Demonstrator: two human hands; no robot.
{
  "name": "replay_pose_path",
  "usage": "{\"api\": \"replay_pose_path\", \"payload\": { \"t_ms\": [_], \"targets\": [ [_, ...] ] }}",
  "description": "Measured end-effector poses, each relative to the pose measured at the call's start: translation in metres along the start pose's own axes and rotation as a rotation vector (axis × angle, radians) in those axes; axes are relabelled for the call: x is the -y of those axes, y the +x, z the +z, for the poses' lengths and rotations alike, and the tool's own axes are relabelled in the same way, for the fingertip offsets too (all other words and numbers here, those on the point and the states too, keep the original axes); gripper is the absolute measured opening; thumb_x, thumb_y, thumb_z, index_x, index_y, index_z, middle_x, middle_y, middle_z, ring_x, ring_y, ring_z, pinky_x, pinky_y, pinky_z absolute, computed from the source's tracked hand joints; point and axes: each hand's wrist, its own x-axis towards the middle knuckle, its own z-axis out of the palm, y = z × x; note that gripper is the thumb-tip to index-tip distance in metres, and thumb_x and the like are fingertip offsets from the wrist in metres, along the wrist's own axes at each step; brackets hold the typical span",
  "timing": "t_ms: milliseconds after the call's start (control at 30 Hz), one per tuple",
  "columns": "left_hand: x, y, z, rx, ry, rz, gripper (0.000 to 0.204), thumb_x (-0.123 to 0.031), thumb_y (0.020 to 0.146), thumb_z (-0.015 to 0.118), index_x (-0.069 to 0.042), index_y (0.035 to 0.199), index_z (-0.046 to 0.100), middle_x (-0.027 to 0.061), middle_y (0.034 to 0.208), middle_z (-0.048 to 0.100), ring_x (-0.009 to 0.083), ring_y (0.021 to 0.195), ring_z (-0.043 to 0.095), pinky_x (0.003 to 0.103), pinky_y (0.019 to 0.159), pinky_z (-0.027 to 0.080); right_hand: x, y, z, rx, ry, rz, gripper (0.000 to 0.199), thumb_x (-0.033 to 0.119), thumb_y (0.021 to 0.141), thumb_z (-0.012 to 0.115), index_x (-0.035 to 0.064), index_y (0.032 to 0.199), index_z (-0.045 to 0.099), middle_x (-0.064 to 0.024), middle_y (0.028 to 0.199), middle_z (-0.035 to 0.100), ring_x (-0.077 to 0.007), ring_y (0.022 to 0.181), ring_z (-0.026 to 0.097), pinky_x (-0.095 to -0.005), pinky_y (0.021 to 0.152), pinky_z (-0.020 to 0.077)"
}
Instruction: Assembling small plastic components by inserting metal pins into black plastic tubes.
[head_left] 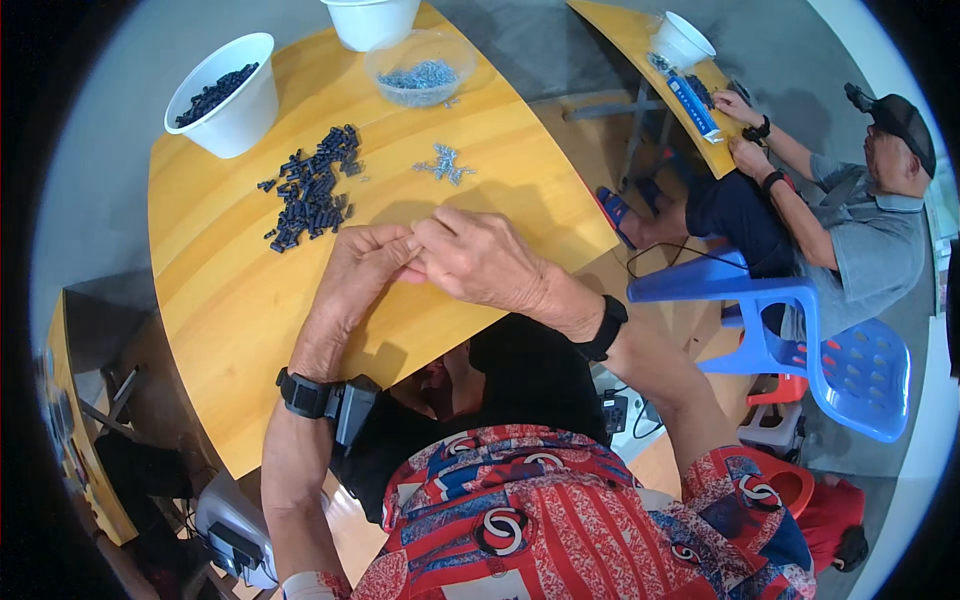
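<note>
Short black cylinders [313,208] lie at upper left of the frame, long axes pointing every way. Near centre, left hand [365,258] and right hand [482,256] meet, fingertips pinched, anything between them hidden. Small silvery pieces [445,166] lie scattered above.

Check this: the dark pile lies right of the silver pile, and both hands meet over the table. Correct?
No: the head view shows the dark pile left of the silver pile, not right. The left hand and right hand do meet over the table.

Brightly lit yellow table [215,310], soft shadows, fairly sharp centre, bent edges, black corners (fisheye distortion)
</note>
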Motion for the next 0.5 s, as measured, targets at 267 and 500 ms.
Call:
{"api": "replay_pose_path", "payload": {
  "t_ms": [267,500],
  "targets": [
    [-0.006,-0.007,0.005,0.009,0.099,-0.002,0.023,-0.020,0.088,0.064,0.002,0.094,0.068,0.0079,0.082,0.068,0.0129,0.073,0.064,0.025,0.069,0.052,-0.054,-0.035,-0.059,-0.311,0.057,0.421,0.020,0.007,0.083,0.057,0.0031,0.101,0.063,-0.0141,0.088,0.065,-0.0279,0.075,0.064,-0.0355,0.064,0.0518],
    [-0.002,-0.002,0.002,0.049,0.112,-0.024,0.017,-0.013,0.086,0.066,0.002,0.094,0.068,0.0064,0.082,0.068,0.0116,0.071,0.064,0.024,0.068,0.053,-0.173,-0.099,-0.053,-0.194,-0.060,0.748,0.021,0.015,0.079,0.064,0.0023,0.096,0.065,-0.0187,0.086,0.066,-0.0353,0.079,0.065,-0.0389,0.071,0.0513]
  ]
}}
